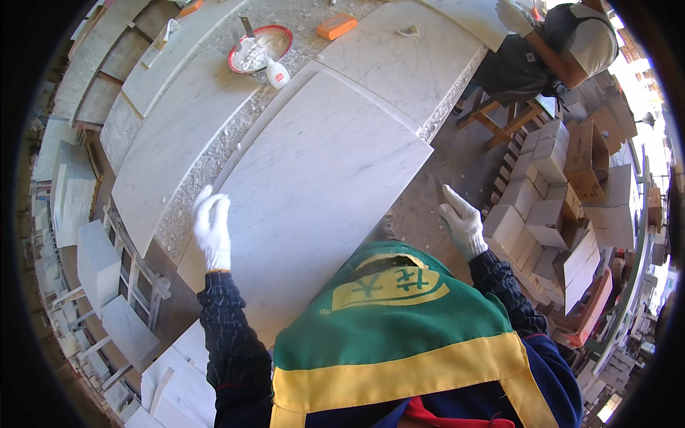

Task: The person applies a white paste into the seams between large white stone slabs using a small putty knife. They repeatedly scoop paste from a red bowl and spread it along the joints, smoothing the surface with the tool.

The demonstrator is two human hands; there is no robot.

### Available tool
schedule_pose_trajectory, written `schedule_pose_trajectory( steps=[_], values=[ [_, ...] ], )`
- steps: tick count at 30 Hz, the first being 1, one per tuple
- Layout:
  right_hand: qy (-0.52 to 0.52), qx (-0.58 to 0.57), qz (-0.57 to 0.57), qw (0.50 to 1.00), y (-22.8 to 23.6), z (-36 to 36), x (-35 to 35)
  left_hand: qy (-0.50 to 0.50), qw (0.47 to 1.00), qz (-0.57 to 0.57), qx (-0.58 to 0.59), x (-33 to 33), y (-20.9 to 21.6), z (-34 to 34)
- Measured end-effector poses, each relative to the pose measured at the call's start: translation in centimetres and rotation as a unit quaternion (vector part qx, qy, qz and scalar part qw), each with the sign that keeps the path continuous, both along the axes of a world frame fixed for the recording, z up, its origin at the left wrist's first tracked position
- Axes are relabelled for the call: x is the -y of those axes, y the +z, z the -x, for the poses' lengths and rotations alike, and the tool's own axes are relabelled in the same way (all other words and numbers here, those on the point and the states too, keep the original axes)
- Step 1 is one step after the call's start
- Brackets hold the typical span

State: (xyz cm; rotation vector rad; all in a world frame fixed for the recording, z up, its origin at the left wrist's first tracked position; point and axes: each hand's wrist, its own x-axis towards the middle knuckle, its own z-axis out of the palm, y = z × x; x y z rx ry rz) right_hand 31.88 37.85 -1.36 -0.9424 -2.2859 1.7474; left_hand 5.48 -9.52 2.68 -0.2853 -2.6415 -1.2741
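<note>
The left hand [212, 227], covered by a white knitted glove, is held half open with its fingers loosely bent; nothing is seen in its grasp. It is placed over the left long edge of a pale veined slab [321, 164], and whether that edge is touched cannot be told. The right hand [464, 222], gloved alike, is held beyond the slab's right edge, apart from it, with the fingers close together and partly extended. A thin dark sliver [438, 189] is seen beside its fingertips; whether it is gripped cannot be made out.

The slab is laid between the two hands, along the right side of a grit-strewn worktop [205, 158]. Its near end is hidden by a green and yellow apron [385, 321]. Beyond its far edge, another slab [399, 60] is set toward the worktop's far right corner. Near the slab's far left corner, a white bottle [277, 74] is stood beside a red-rimmed bowl [290, 44] of white paste.
</note>
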Motion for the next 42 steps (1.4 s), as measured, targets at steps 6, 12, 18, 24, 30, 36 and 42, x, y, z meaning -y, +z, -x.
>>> schedule_pose_trajectory(
  steps=[6, 12, 18, 24, 30, 36, 42],
  values=[
    [-0.013, 0.024, 0.039, 0.999, -0.4, -1.4, 0.3, 0.481, 0.874, 0.045, 0.046, 18.5, 0.2, -5.8],
    [-0.013, 0.036, 0.057, 0.998, 0.5, -0.5, 0.9, 0.553, 0.823, -0.122, 0.050, 25.0, -0.3, -12.4],
    [-0.011, 0.054, 0.053, 0.997, 1.2, -0.1, 1.1, 0.038, 0.977, 0.211, 0.016, 6.3, 2.9, -10.6],
    [-0.011, 0.008, 0.008, 1.000, 0.6, -0.8, 1.2, -0.313, 0.860, 0.402, -0.035, -11.5, 0.4, -9.6],
    [-0.063, 0.039, 0.058, 0.996, 0.5, -3.4, 1.5, -0.317, 0.868, 0.380, -0.054, -19.2, -0.1, -7.0],
    [-0.075, 0.053, 0.044, 0.995, 0.7, -4.7, 1.4, -0.241, 0.912, 0.313, -0.114, -23.7, -1.3, -3.6],
    [-0.116, 0.051, 0.046, 0.991, 1.0, -6.1, 1.1, -0.231, 0.966, -0.105, 0.049, -21.7, -1.2, 0.3]
  ],
)
